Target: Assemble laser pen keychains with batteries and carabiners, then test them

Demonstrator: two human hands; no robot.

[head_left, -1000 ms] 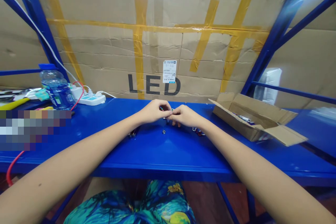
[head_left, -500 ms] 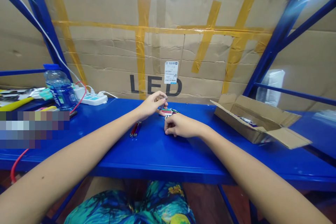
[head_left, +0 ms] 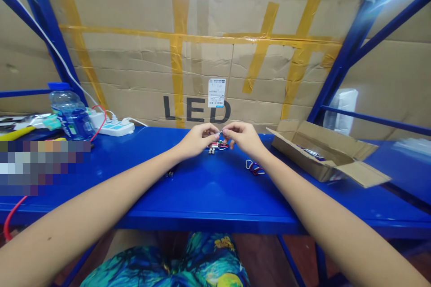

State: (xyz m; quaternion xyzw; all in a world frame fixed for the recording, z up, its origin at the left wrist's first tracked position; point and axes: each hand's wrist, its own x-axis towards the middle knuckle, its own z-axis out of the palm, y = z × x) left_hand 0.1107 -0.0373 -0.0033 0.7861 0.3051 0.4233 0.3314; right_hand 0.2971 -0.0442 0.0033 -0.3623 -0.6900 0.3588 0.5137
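Note:
My left hand (head_left: 201, 139) and my right hand (head_left: 243, 139) meet above the table, fingertips pinched around a small dark-and-silver piece (head_left: 221, 133), too small to name. Just below the fingertips lies a cluster of slim metallic tubes (head_left: 215, 145) in red, green and silver, partly covered by my hands. Beside my right forearm lie several carabiner clips (head_left: 255, 168), white, red and blue. Silver tube ends (head_left: 169, 173) peek out next to my left forearm, which hides the rest.
On the right stands an open cardboard box (head_left: 323, 157) with metallic items inside. To the left are a water bottle (head_left: 71, 114), a white power strip (head_left: 116, 128) and a red cable (head_left: 15, 215). A large taped cardboard sheet (head_left: 141, 67) stands behind the blue table (head_left: 208, 197).
My right hand has moved up and away from the front of the tubes to join my left hand at the small piece. The carabiner clips now show beside my right forearm.

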